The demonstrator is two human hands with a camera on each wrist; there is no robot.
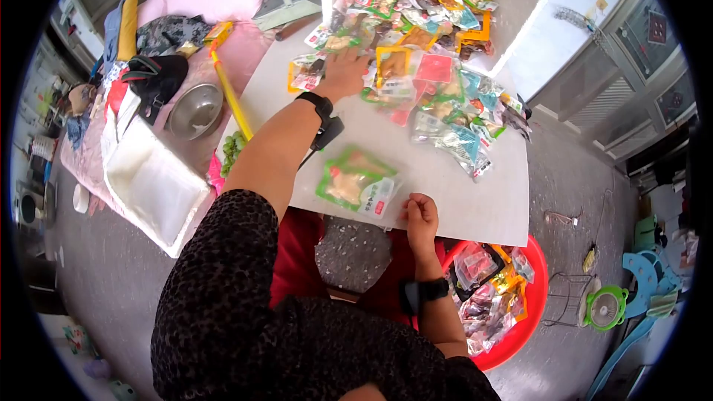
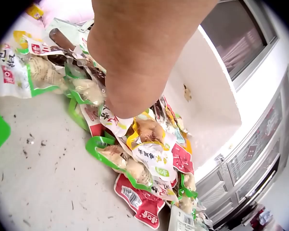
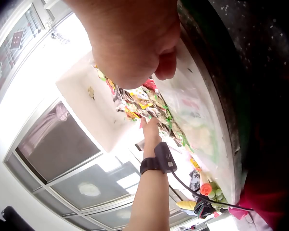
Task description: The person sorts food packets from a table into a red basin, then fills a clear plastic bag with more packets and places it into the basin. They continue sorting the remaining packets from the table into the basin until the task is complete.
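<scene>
My left hand (image 1: 345,74) reaches across the table (image 1: 282,134) and rests on the near left part of a heap of snack packets (image 1: 394,67). In the left wrist view its fingers are hidden behind the wrist, above packets with green, yellow and red edges. My right hand (image 1: 422,219) hangs loosely curled at the table's front edge, holding nothing. Just left of it lies a single green-edged packet (image 1: 356,182) with pale contents. A red-edged packet (image 2: 139,202) lies at the near side of the heap.
A white foam box (image 1: 512,22) lies on its side at the back, packets spilling from its mouth. Beside my right forearm stands a red basin (image 1: 538,297) of packets. To the left are another foam box (image 1: 160,193), a metal bowl (image 1: 197,111) and green grapes (image 1: 232,150).
</scene>
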